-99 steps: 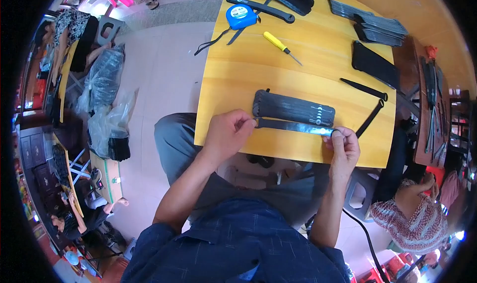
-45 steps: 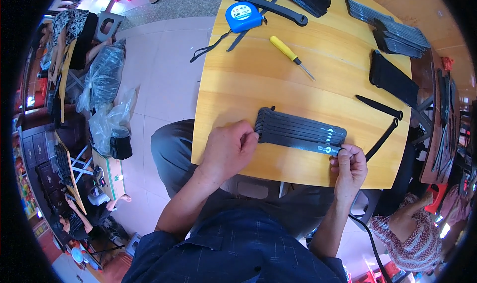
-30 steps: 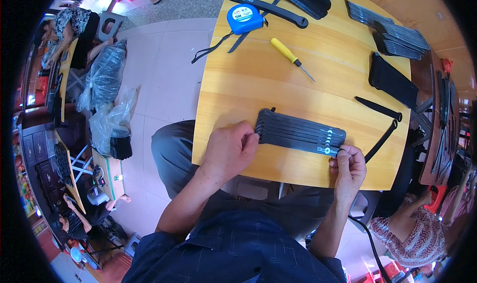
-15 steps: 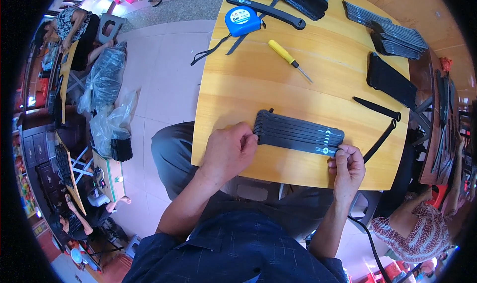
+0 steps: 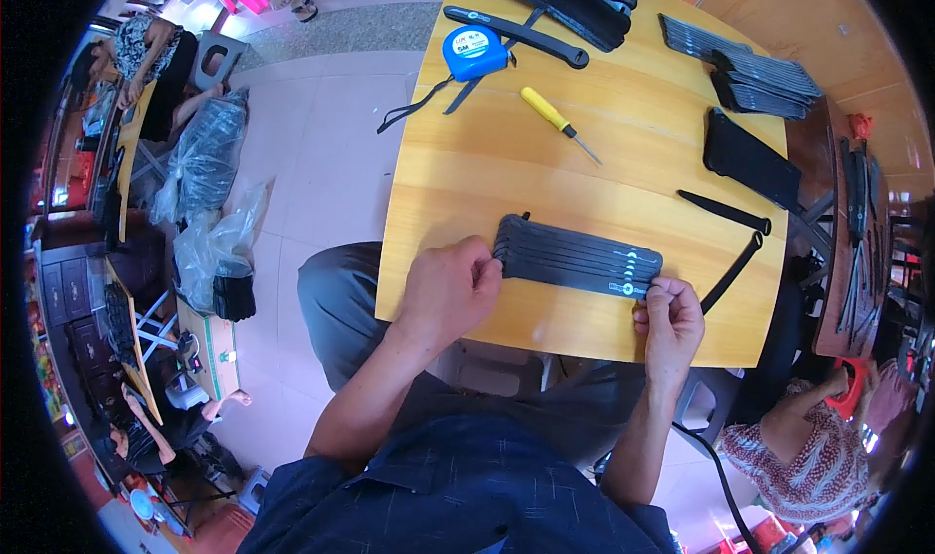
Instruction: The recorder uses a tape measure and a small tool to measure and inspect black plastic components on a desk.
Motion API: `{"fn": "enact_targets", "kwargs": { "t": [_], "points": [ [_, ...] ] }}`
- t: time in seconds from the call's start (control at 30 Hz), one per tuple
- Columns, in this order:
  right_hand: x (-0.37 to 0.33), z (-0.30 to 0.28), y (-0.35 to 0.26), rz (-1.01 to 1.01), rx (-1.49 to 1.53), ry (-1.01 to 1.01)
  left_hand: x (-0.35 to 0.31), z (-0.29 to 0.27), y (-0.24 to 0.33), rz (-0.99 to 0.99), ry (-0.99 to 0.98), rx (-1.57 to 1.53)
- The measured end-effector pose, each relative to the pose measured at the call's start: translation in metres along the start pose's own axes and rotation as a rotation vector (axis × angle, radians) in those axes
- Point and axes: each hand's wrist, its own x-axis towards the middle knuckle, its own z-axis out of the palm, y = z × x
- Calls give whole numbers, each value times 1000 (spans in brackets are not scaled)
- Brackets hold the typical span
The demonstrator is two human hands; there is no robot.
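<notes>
A stack of flat black straps (image 5: 579, 254), with pale marks near one end, lies overlapped in rows on the wooden table in front of me. My left hand (image 5: 440, 289) is closed at the stack's left end, thumb and finger pinching the end of the nearest strap. At the opposite end, my right hand (image 5: 672, 318) pinches that same strap's corner between thumb and fingers. Its other fingers are curled. Right of the stack lie two loose black straps, one pointed strap (image 5: 726, 212) and one looped strap (image 5: 732, 270), their ends close together.
Beyond the stack lie a yellow-handled screwdriver (image 5: 545, 110), a blue tape measure (image 5: 474, 54) and a long black strap (image 5: 521, 36). More strap piles (image 5: 765, 79) and a black bundle (image 5: 750, 155) line the table's (image 5: 429, 184) far right. Other people sit working at both sides.
The view has shifted slightly, so the table's things sit a little further left. Both hands keep their pinch on the strap, hardly moving against the stack.
</notes>
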Motion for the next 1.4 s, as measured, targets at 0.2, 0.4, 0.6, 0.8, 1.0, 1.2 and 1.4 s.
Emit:
{"fn": "enact_targets", "kwargs": {
  "t": [0.2, 0.4, 0.6, 0.8, 1.0, 1.2, 1.4],
  "points": [
    [0, 3, -1, -6, -16, 19, -1, 1, 0, -19, 6, 16],
    [1, 3, -2, -17, -41, 24, 0, 3, -1, -24, 9, -14],
    [1, 3, 5, -53, -23, 22, 0, 2, -1, -14, 11, 2],
    [1, 4, 5, -93, -80, 23, -1, 3, -2, -18, 20, -7],
    [1, 4, 4, -95, -138, 35, 0, 0, 0, -48, -28, 15],
    [3, 4, 5, -124, -169, 34, 1, 1, -2, -48, -21, 29],
    [3, 7, 0, -93, -142, 64, 2, 2, -3, -62, -25, 41]
  ]
}}
